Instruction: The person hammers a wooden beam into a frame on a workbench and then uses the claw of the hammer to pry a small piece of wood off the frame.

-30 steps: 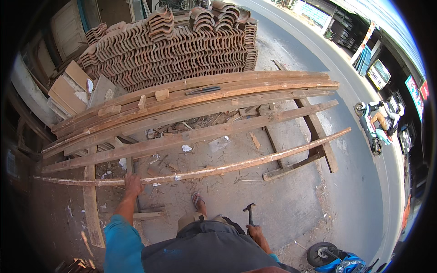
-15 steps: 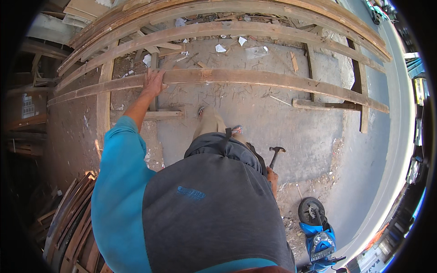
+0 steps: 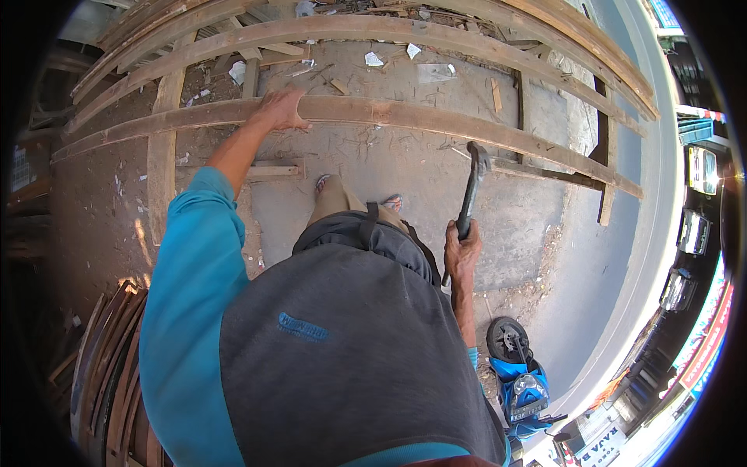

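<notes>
In front of me a long wooden beam (image 3: 405,118) runs from side to side, the nearest rail of a low timber frame. My left hand (image 3: 280,110) lies over it left of the middle, thumb on the near side and fingers curled across the top; the fingertips are hidden. A claw hammer (image 3: 471,187) is gripped in my right hand (image 3: 462,247), out to the right of my waist. Its head points up and away from me, and the handle's end sticks out below the fist. The hammer head is apart from the beam.
More rails (image 3: 342,29) lie parallel beyond, on cross pieces such as a wide plank (image 3: 163,144). Paper scraps (image 3: 373,59) and debris litter the concrete. A blue motorbike (image 3: 515,381) stands at the near right. Stacked timber (image 3: 113,381) fills the near left.
My right hand has raised the hammer from beside my hip, forward and up, so it appears larger. My left hand stays on the beam, its wrist turned. The view has shifted slightly.
</notes>
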{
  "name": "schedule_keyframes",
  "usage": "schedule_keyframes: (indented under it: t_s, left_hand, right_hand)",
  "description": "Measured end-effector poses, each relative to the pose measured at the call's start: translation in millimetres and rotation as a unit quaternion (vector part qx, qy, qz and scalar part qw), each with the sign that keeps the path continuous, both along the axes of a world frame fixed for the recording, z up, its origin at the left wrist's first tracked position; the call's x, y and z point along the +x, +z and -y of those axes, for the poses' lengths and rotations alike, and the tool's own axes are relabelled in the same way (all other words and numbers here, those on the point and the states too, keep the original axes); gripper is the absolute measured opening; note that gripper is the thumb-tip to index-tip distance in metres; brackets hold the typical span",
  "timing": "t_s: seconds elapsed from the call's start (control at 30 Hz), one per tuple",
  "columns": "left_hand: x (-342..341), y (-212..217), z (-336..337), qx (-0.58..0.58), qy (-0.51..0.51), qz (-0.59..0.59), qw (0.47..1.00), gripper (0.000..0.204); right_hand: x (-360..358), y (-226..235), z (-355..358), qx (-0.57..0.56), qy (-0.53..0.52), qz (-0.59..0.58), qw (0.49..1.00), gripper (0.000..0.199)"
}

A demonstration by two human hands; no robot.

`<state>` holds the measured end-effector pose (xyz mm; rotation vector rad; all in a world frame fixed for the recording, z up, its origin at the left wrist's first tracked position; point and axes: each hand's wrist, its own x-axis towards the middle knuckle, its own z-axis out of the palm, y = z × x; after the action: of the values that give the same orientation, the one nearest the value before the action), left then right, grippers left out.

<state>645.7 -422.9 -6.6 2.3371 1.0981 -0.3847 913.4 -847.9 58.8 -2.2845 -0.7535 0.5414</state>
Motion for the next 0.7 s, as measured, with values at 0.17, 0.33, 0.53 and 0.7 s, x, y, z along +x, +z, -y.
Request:
schedule_keyframes:
  t_s: [0.17,0.33,0.53,0.7]
  left_hand:
    - [-16,-3,7,0.053,-0.002,-0.001,0.999,0.076]
    - [-14,-8,2,0.034,-0.008,0.010,0.999,0.074]
    - [-15,-13,1,0.080,-0.010,0.021,0.997,0.076]
    - [-21,-18,3,0.066,-0.008,0.020,0.998,0.074]
  right_hand:
    - [-59,32,-82,-0.008,0.191,0.002,0.982,0.024]
    - [-59,11,-105,0.015,0.306,0.118,0.945,0.023]
    - [-56,-7,-100,-0.105,0.241,0.110,0.959,0.025]
    - [-94,46,-123,0.021,0.193,0.042,0.980,0.025]
